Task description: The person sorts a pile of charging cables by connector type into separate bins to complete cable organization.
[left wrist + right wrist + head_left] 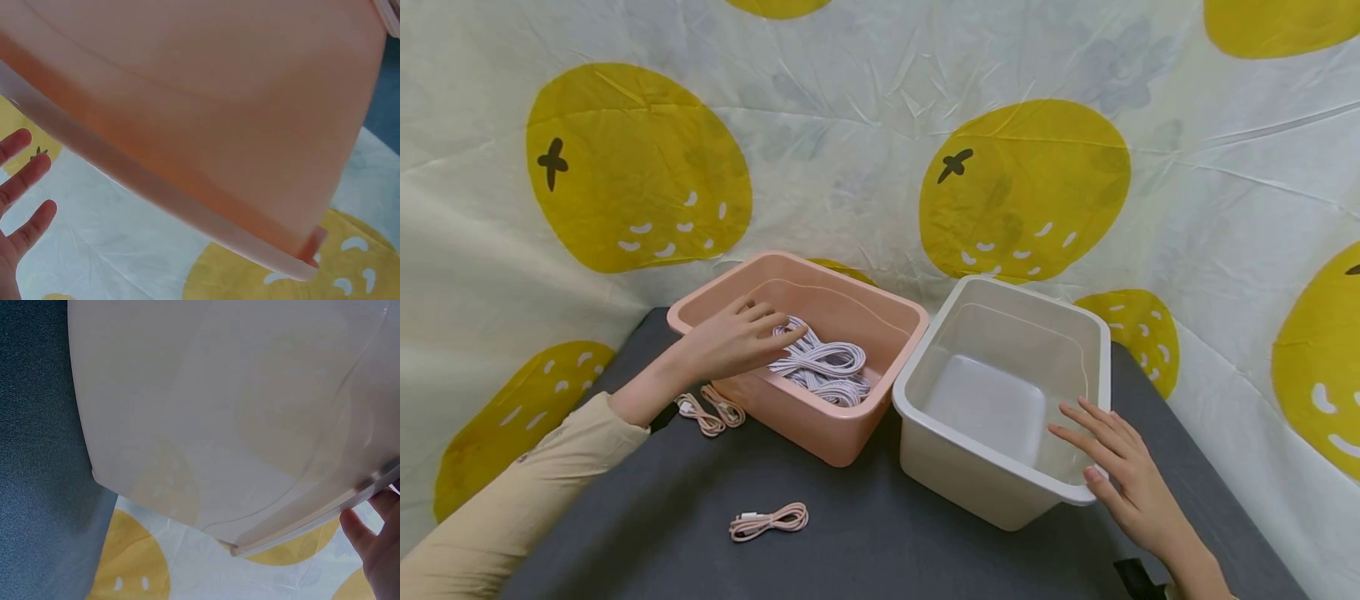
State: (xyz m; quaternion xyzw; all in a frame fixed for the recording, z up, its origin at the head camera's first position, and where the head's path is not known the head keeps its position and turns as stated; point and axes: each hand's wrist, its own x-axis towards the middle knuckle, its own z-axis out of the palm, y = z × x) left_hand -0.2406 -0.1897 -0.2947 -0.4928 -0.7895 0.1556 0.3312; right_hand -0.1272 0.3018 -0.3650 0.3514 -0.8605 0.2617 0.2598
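My left hand (741, 337) hovers over the front left rim of a pink bin (820, 429), its fingers loosely spread and holding nothing. In the left wrist view, its fingers (28, 178) stand apart from the bin's rim. Coiled white cables (831, 367) lie inside the pink bin, partly hidden behind the hand. My right hand (1123, 475) is at the front right corner of a beige bin (977, 475), fingers extended over its rim. The right wrist view shows the thumb (357, 531) close by that rim; whether it touches, I cannot tell. No cables show inside the beige bin.
One coiled pink cable (769, 522) lies on the dark table (850, 567) in front of the pink bin. More pink cables (711, 410) lie at its left side. A white curtain (850, 167) with yellow fruit prints hangs close behind both bins.
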